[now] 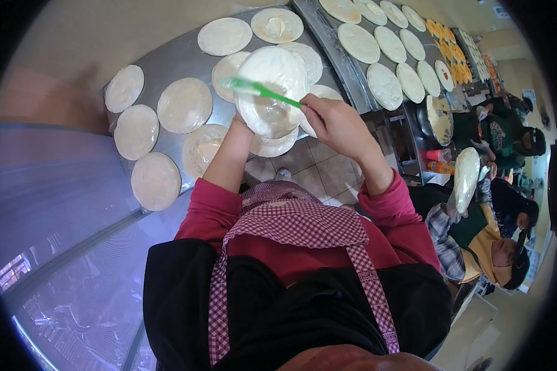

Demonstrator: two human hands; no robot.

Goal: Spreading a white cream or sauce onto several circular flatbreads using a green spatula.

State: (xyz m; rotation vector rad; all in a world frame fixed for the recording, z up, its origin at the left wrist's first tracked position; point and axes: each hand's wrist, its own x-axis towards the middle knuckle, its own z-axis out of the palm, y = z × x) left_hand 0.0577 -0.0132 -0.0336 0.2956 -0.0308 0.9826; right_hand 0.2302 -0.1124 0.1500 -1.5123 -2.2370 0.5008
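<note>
— What do we have in hand?

— Our right hand (335, 123) is closed around the handle of the green brush (260, 89), fingers pinched on its near end. The bristle end reaches leftward over the dough round (272, 86) that we hold up. Our left hand (244, 127) supports that round from beneath; its fingers are hidden by the dough, so we cannot tell how they are set.

— And around the grip?

— Just beyond and below the lifted round lies the metal table (167, 65), covered with flat dough discs (184, 105) lying close together, some overlapping. Its near edge runs to the left of our left forearm, with tiled floor (319, 167) showing between the arms. Farther right, past our right hand, a second tray (334, 43) holds more rounds in rows. Well right of our elbow, other people (495, 247) stand close.
</note>
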